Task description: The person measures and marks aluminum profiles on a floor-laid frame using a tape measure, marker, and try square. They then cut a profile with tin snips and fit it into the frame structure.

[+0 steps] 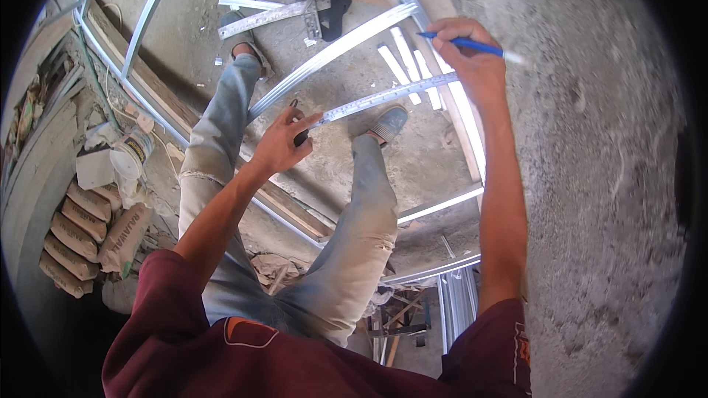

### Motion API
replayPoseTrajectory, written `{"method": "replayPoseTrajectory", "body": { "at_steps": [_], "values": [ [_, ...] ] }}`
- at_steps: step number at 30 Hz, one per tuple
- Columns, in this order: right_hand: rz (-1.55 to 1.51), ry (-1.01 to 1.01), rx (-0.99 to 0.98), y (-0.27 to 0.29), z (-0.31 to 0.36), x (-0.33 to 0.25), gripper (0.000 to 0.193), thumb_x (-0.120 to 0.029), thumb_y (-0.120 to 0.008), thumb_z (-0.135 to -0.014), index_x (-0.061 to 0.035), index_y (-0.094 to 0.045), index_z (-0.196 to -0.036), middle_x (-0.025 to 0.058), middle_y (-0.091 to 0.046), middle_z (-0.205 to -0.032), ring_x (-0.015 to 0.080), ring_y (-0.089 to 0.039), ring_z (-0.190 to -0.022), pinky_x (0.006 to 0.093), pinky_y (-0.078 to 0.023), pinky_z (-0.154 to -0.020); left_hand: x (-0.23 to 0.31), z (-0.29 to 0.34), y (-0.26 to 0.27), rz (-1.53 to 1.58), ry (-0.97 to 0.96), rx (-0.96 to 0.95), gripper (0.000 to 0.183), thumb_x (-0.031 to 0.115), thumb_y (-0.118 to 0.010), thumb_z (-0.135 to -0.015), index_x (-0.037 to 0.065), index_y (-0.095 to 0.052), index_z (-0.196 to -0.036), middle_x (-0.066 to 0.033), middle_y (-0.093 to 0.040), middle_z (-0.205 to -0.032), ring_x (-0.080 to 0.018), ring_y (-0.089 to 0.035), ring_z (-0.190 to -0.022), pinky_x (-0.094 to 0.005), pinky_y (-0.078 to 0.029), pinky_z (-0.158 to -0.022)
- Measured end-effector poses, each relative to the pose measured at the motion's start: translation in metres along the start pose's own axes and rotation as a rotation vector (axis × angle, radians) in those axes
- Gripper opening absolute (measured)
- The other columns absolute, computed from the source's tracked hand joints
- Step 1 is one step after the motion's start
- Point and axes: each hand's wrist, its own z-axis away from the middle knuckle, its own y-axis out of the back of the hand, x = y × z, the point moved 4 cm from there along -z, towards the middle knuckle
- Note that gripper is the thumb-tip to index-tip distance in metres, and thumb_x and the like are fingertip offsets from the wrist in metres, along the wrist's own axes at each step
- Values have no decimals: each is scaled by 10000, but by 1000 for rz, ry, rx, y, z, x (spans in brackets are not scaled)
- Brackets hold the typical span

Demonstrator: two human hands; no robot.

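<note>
A tape measure point(383, 97) is being stretched from the left hand point(284, 140), clamped on its dark case, to the metal rail point(461, 114), where the right hand point(472, 59) is pinching a blue pen point(464, 44). The tape's far end is seemingly being pinned only by that hand, so it could be slipping and a false mark being risked.

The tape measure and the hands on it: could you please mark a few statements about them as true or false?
1. The right hand holds a blue pen. True.
2. The tape measure is rolled up on the floor. False: its blade is drawn out between the two hands.
3. The left hand holds the tape's dark case. True.
4. The right hand rests at the metal track by the concrete wall. True.
5. The left hand grips a hammer. False: it holds only the tape measure.
6. The stacked cement sacks lie to the person's right. False: they are on the left.
</note>
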Motion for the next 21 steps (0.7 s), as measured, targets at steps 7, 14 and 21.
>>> {"method": "replayPoseTrajectory", "body": {
  "at_steps": [7, 14, 21],
  "values": [
    [39, 104, 229, 138, 228, -111, 198, 93, -491, -793, 6, -646, -879, 150, -685, -973, 233, -657, -983, 417, -478, -1004, 144, 92, 20, -101, -12, 79, 577, 167, -656, -817, 217, -602, -1389, -174, -583, -1157, -343, -636, -1018, -421, -507, -928],
    [362, 4, 437, 241, 371, -194, 229, 59, -469, -803, 18, -683, -874, 84, -665, -870, 162, -606, -811, 294, -467, -802, 290, 178, 9, -159, 86, 2, 519, 177, -632, -820, 132, -638, -1337, -181, -620, -971, -360, -637, -900, -430, -497, -851],
    [64, -378, 751, 191, 526, -91, 229, -21, -508, -862, -52, -728, -919, 11, -666, -770, 61, -529, -648, 233, -416, -583, 385, 225, -34, -127, 91, -106, 537, 199, -654, -825, 108, -624, -1353, -208, -646, -1026, -363, -653, -948, -416, -500, -861]
  ]
}}
